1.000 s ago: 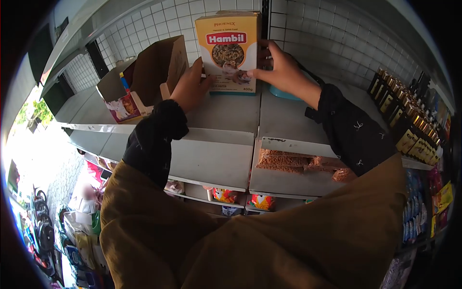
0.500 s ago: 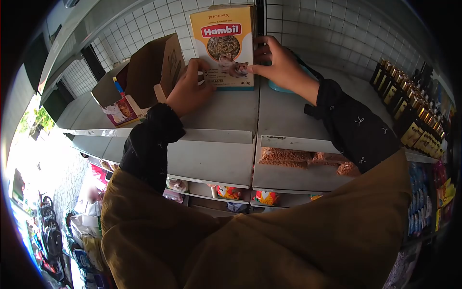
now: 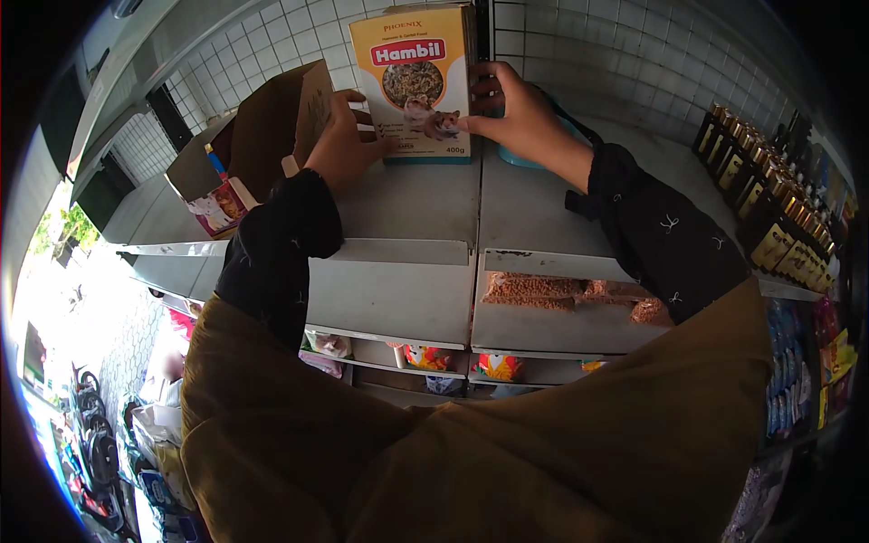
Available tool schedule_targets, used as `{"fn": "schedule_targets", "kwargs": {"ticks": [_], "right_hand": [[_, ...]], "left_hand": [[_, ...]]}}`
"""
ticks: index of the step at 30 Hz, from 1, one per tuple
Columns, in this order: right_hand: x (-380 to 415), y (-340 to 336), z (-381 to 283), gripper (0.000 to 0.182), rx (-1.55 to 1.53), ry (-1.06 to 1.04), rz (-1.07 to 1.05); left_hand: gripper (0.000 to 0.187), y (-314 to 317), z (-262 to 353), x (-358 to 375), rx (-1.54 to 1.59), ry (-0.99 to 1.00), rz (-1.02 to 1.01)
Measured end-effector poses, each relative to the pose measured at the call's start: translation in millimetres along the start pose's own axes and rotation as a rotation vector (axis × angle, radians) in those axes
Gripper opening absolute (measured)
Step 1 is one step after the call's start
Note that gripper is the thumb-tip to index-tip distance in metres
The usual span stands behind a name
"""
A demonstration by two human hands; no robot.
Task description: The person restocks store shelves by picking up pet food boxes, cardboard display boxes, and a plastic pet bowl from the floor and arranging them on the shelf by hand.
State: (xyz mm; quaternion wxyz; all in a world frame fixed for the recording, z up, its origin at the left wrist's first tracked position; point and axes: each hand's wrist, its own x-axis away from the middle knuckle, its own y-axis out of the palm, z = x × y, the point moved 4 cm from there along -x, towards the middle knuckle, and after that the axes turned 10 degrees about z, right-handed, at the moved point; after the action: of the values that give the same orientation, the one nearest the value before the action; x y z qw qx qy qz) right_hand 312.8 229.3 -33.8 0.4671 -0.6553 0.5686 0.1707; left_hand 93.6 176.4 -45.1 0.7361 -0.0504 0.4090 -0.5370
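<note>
A yellow and white "Hambil" hamster food box stands upright on the upper shelf, its front facing me. My left hand is at the box's lower left edge, thumb across the front corner and fingers against the side. On the right side, my right hand grips the box, with its thumb on the front and fingers curled round the edge. Further box edges show just behind the front one. Left of my left hand sits an open brown cardboard carton, with a blue pen-like item at its front.
A teal item with a dark strap lies behind my right wrist. Gold-capped bottles stand in rows at the far right. Bags of brown pellets lie on the shelf below. White wire mesh backs the shelf.
The view has shifted slightly, moving the box a little left and up in the picture. My left hand's fingers have straightened and slid outward to the box's left edge. The right hand keeps its grip.
</note>
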Motion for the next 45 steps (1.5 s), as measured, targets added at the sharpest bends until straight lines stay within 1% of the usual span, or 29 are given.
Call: {"fn": "schedule_targets", "kwargs": {"ticks": [2, 3, 6, 7, 10, 11, 14, 19, 22, 23, 26, 31, 35, 38, 45], "right_hand": [[2.1, -0.4, -2.0, 0.064, 0.002, -0.007, 0.011], [2.7, 0.0, -1.5, 0.064, 0.002, -0.001, 0.012], [0.8, 0.8, 7.4, 0.069, 0.031, 0.008, -0.003], [-0.2, 0.7, 12.6, 0.069, 0.031, 0.012, 0.000], [-1.6, 3.1, 18.2, 0.071, -0.016, -0.049, -0.010], [-1.1, 2.5, 20.0, 0.071, -0.015, -0.049, -0.007], [3.3, 7.1, 23.7, 0.070, -0.087, -0.052, -0.120], [-0.4, 10.5, 27.6, 0.066, -0.080, -0.031, -0.148], [-0.4, 12.8, 27.8, 0.068, 0.044, 0.089, -0.274], [-0.4, 13.9, 28.7, 0.068, 0.043, 0.091, -0.274], [-3.4, 12.9, 30.0, 0.061, -0.004, -0.050, -0.120], [-3.5, 12.5, 33.5, 0.062, -0.020, -0.043, -0.108], [-2.1, 11.8, 33.1, 0.063, -0.049, -0.038, -0.099], [-2.1, 12.4, 32.7, 0.064, -0.016, -0.027, -0.089], [-0.8, 14.7, 35.0, 0.066, -0.030, -0.014, -0.085]], "left_hand": [[0.063, -0.8, -2.4, -5.5, -0.010, 0.026, -0.004], [0.063, -1.8, -3.9, -8.9, -0.010, 0.024, -0.010], [0.063, 2.1, -3.9, -15.3, -0.070, 0.074, -0.212], [0.063, 3.4, -4.5, -16.0, -0.071, 0.074, -0.216], [0.046, 4.7, -8.7, -18.5, -0.109, -0.024, -0.217], [0.046, 5.0, -9.4, -19.3, -0.109, -0.022, -0.218], [0.046, 4.5, -14.2, -20.3, -0.050, -0.035, -0.220], [0.049, 4.6, -14.4, -21.1, -0.019, 0.012, -0.245], [0.048, 4.6, -15.3, -21.3, -0.002, -0.011, -0.245], [0.048, 4.8, -15.4, -21.3, -0.003, -0.012, -0.246], [0.048, 4.8, -13.2, -21.5, -0.019, 0.009, -0.207], [0.048, 4.0, -11.9, -22.2, -0.056, 0.028, -0.203], [0.047, 6.2, -14.3, -23.3, 0.000, 0.012, -0.212], [0.046, 5.9, -14.9, -22.0, 0.042, 0.001, -0.191], [0.046, 6.4, -13.4, -20.4, -0.015, 0.024, -0.178]]}}
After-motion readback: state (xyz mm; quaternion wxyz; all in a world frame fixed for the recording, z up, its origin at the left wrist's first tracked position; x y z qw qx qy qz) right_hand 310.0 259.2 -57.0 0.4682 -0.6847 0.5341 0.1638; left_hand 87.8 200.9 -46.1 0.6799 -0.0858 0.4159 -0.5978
